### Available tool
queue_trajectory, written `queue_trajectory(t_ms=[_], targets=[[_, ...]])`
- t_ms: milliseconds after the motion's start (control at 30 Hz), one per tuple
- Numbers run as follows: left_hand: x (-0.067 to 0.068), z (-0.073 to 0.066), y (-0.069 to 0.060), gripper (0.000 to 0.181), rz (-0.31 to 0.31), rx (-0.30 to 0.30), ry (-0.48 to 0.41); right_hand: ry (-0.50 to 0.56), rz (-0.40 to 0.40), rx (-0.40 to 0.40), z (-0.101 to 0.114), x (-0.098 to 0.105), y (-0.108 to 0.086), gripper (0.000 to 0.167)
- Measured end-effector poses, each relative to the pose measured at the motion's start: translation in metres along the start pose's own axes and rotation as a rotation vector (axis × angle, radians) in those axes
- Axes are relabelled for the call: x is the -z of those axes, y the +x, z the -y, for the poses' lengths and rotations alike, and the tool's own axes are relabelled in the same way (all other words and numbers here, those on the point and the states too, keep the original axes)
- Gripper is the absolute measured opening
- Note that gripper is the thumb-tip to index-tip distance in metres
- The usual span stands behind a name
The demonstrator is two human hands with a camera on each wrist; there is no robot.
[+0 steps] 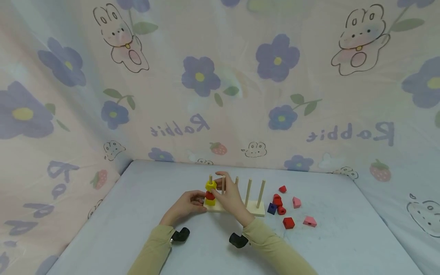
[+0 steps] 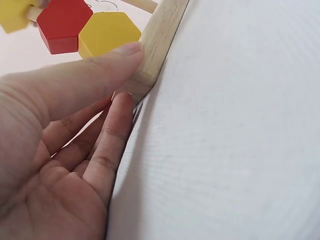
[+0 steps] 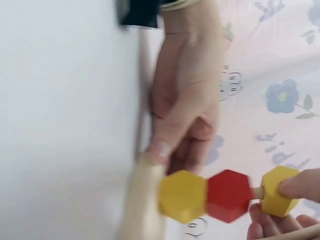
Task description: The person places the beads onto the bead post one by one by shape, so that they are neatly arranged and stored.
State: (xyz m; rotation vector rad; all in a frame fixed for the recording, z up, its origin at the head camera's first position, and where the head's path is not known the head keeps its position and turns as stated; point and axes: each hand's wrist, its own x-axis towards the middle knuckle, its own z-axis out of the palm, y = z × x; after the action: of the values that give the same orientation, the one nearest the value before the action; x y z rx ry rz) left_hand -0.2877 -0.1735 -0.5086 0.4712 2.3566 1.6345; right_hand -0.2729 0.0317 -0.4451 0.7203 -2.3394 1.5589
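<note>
A pale wooden peg base (image 1: 254, 209) with several upright pegs stands on the table. On its leftmost peg, a yellow hexagonal bead (image 2: 107, 35) sits at the bottom with a red hexagonal bead (image 3: 229, 196) on top of it. My left hand (image 1: 187, 206) grips the left end of the base, its thumb along the edge near the lower yellow bead. Above the red bead, my right hand (image 1: 233, 196) pinches another yellow hexagonal bead (image 3: 275, 189), which is threaded on the same peg with a gap below it. The right hand partly hides the neighbouring pegs.
Right of the base lie a dark blue cube (image 1: 272, 208), several red beads, including a red block (image 1: 288, 223), and two pink blocks, one farther back (image 1: 296, 202) and one nearer (image 1: 310, 221). A patterned curtain (image 1: 237, 95) surrounds the white table (image 1: 343, 244).
</note>
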Motion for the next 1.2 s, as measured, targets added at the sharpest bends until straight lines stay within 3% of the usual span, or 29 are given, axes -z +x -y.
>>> queue_trajectory(t_ms=[267,567,800,933,1067,1200], targets=[[-0.002,0.001,0.000,0.048,-0.005,-0.025,0.016,0.038,0.004,0.006,-0.012,-0.001,-0.015,0.037],[-0.003,0.000,-0.002,0.051,-0.022,0.003,-0.033,-0.094,0.119,-0.053,-0.007,0.027,-0.050,0.057],[-0.003,-0.002,-0.002,0.053,-0.021,-0.002,-0.065,-0.129,0.223,-0.082,-0.005,0.063,-0.073,0.042],[-0.002,-0.002,-0.001,0.052,-0.014,0.000,-0.049,-0.150,0.205,-0.081,-0.009,0.090,-0.085,0.039],[-0.001,-0.003,-0.002,0.052,-0.023,0.013,-0.029,-0.248,0.164,-0.029,-0.020,0.123,-0.093,0.040],[-0.002,-0.002,-0.003,0.052,-0.034,0.031,0.010,-0.349,0.185,-0.028,-0.030,0.156,-0.100,0.039]])
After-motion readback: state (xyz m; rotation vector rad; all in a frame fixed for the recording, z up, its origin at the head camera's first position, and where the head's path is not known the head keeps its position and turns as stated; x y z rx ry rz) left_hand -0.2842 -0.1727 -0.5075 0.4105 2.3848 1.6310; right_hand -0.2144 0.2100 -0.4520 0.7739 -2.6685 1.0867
